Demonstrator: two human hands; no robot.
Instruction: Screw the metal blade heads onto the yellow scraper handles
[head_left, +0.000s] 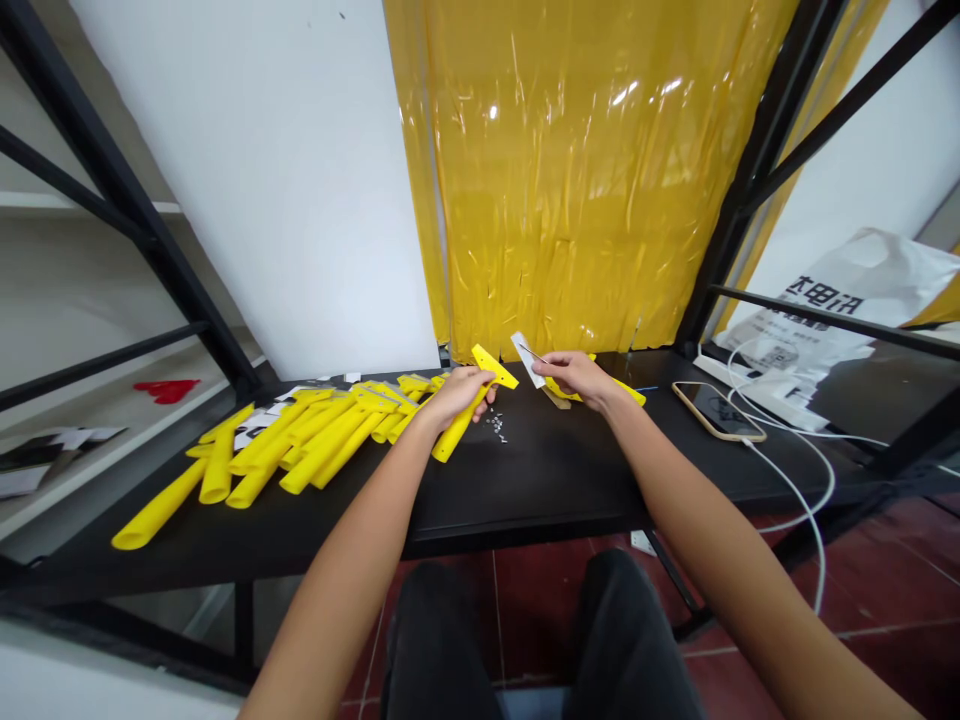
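My left hand (460, 390) is closed round a yellow scraper handle (454, 436), whose wide flat head points up and away from me. In the fingers of my right hand (577, 376) is a thin, flat, whitish plate (528, 358), tilted, a short gap to the right of the scraper head. A thin dark line crosses the plate near my fingertips; I cannot make out what it is. Several small metal screws (497, 427) lie loose on the black tabletop between my hands. Behind and below my right hand another yellow piece (630, 391) shows, partly hidden.
A pile of yellow scraper handles (315, 430) covers the left of the black table (525, 490). On the right lie a phone (718, 411) with a white cable (810, 505) and a white plastic bag (825, 300). Black metal posts frame both sides; yellow film (585, 180) hangs behind.
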